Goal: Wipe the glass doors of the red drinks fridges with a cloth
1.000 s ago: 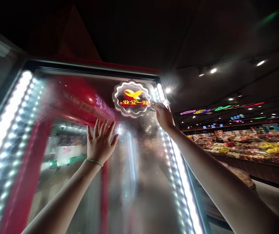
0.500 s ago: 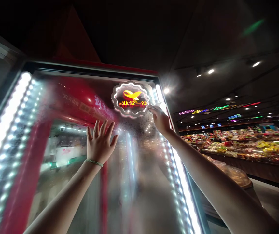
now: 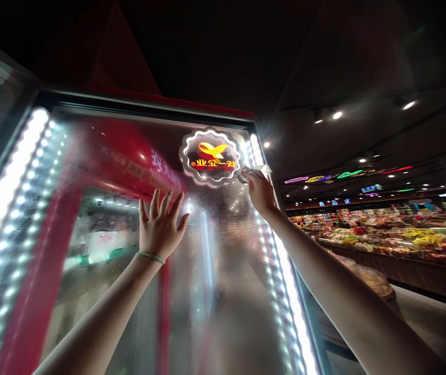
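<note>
A tall glass door (image 3: 242,291) with bright light strips down both sides fills the left and middle of the view, its surface misted and wet. Flat against it, fingers spread, lies my left hand (image 3: 161,221), with a thin green band at the wrist. My right hand (image 3: 260,191) is at the upper right of the glass, fingers closed on a white wipe (image 3: 265,169), just right of a glowing scalloped sign (image 3: 211,158) with a yellow emblem. Most of the wipe is hidden by the fingers.
The dark door frame (image 3: 148,112) runs along the top and left. Beyond it at the right, a long display (image 3: 413,237) holds colourful goods, with a rounded brown display (image 3: 374,281) nearer. Spotlights and neon shapes hang from the dark ceiling.
My right hand has shifted slightly right and down with the wipe, and more of its white shows above the fingers. My left hand stays on the glass.
</note>
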Available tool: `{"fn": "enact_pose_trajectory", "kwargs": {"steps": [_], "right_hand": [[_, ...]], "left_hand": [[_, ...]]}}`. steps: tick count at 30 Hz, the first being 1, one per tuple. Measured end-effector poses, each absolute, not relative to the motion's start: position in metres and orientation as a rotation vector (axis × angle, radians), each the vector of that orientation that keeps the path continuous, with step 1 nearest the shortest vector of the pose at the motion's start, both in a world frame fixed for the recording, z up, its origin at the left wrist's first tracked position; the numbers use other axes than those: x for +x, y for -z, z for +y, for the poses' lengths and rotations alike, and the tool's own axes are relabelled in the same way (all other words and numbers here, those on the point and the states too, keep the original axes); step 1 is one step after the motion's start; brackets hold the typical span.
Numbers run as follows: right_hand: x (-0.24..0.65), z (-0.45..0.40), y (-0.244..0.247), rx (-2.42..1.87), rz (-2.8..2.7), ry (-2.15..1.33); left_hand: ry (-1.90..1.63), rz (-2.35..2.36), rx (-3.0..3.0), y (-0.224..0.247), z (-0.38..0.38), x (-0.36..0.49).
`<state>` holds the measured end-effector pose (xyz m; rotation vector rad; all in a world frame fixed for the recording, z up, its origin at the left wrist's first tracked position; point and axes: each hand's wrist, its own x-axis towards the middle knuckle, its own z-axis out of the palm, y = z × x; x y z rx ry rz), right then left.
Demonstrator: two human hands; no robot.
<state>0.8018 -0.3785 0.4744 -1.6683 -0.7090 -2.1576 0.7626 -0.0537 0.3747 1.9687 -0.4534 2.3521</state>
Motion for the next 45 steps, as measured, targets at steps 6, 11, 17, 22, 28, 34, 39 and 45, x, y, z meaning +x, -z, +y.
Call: {"fn": "enact_pose_trajectory", "kwargs": {"steps": [6,11,17,22,28,34,39,45], "right_hand": [[0.803,-0.378,-0.478,-1.714,-0.754,2.153],[0.803,-0.367,-0.492,-1.692,-0.719,2.154],[0.801,-0.359,-0.497,-1.682,-0.689,2.158],[0.798,-0.348,-0.499,-1.712,-0.855,2.135],[0.797,-0.338,-0.504,-1.687,-0.818,2.131],[0.796,-0.327,-0.501,-1.727,-0.899,2.092],[0.796,-0.315,-0.501,-1.711,-0.94,2.063],[0.796,-0.305,-0.509,-1.695,-0.824,2.086]], "left_hand": [[-2.345,-0.451,1.969,-0.374,-0.054,0.763],[-2.341,-0.453,1.971,-0.374,-0.054,0.762],[-2.332,-0.44,1.995,-0.375,-0.054,0.76],[-2.344,-0.422,2.012,-0.374,-0.055,0.759],[-2.32,-0.45,1.993,-0.374,-0.055,0.758],[-2.314,-0.476,1.974,-0.374,-0.054,0.759],[-2.32,-0.446,2.004,-0.374,-0.054,0.757],[-2.301,-0.441,2.035,-0.374,-0.055,0.755]]}}
